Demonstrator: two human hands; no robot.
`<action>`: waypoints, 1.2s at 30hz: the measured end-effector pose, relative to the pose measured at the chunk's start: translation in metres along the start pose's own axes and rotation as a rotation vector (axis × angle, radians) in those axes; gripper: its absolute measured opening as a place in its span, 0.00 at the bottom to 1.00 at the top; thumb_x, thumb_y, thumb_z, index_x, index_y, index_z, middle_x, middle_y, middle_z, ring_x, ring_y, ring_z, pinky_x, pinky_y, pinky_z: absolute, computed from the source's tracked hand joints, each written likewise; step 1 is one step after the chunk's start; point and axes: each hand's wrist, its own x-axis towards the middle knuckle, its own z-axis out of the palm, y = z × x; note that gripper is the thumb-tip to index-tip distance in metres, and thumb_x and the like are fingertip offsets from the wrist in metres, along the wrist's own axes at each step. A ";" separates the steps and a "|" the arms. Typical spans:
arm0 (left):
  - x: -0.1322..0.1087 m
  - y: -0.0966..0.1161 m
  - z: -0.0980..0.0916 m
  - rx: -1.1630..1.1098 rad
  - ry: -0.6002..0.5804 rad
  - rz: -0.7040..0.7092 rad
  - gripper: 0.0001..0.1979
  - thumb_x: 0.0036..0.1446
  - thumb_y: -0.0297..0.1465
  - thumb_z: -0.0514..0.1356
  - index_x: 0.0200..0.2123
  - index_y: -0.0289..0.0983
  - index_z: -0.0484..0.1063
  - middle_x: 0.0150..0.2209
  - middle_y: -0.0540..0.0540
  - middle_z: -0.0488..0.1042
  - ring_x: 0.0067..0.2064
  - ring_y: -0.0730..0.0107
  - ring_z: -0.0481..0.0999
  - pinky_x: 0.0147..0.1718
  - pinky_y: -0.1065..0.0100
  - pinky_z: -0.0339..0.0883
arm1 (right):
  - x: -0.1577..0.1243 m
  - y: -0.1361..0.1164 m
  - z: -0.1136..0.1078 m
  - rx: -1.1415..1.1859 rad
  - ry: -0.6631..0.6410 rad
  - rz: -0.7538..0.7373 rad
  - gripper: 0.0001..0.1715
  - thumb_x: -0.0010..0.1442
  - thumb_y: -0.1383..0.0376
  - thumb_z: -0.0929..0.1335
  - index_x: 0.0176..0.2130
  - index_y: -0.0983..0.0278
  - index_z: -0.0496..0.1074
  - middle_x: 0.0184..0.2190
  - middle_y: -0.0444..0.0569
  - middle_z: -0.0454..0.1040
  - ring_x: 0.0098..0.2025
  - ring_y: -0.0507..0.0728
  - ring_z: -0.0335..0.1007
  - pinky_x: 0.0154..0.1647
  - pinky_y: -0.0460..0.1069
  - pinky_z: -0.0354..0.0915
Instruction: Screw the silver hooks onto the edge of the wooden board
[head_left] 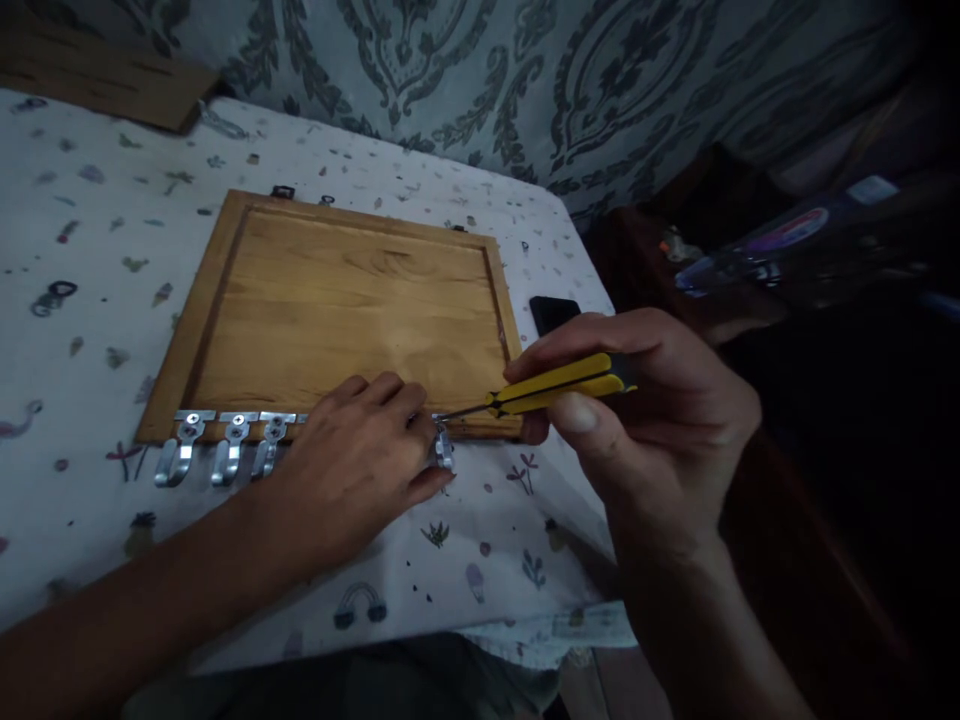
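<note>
A wooden framed board (352, 300) lies flat on the table. Along its near edge sits a row of silver metal hooks (238, 440), three of them showing left of my hand. My left hand (360, 450) rests over that edge, its fingers closed around another metal hook (444, 450) at the right end, partly hidden by them. My right hand (637, 400) grips a yellow and black screwdriver (555, 385) between thumb and fingers. The screwdriver's thin shaft points left, and its tip meets the top of the hook beside my left fingers.
A patterned white cloth (75, 330) covers the table. A black phone-like object (553, 314) lies right of the board. Brown cardboard (105, 75) is at the back left. A clear plastic bottle (787, 235) with a label is off the table's right side.
</note>
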 end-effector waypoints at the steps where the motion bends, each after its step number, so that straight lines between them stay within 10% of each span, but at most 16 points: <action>1: 0.000 0.000 0.000 -0.003 -0.007 -0.001 0.15 0.60 0.41 0.67 0.37 0.33 0.80 0.36 0.42 0.77 0.42 0.52 0.77 0.39 0.55 0.70 | 0.000 0.000 -0.002 0.012 -0.029 0.015 0.10 0.61 0.59 0.74 0.44 0.55 0.79 0.38 0.45 0.79 0.31 0.55 0.75 0.27 0.51 0.69; 19: 0.000 0.000 -0.003 0.016 -0.038 -0.007 0.14 0.61 0.41 0.66 0.37 0.34 0.80 0.36 0.43 0.76 0.42 0.57 0.76 0.38 0.60 0.69 | -0.007 -0.003 0.001 -0.109 0.188 -0.162 0.06 0.62 0.62 0.73 0.41 0.58 0.79 0.34 0.47 0.78 0.32 0.58 0.74 0.30 0.55 0.69; 36: -0.001 0.001 -0.001 0.009 -0.015 -0.014 0.15 0.60 0.41 0.67 0.39 0.34 0.80 0.36 0.43 0.76 0.42 0.55 0.76 0.38 0.57 0.69 | -0.009 0.002 0.003 -0.138 0.087 -0.182 0.06 0.61 0.63 0.74 0.41 0.57 0.78 0.31 0.47 0.77 0.29 0.57 0.71 0.28 0.54 0.69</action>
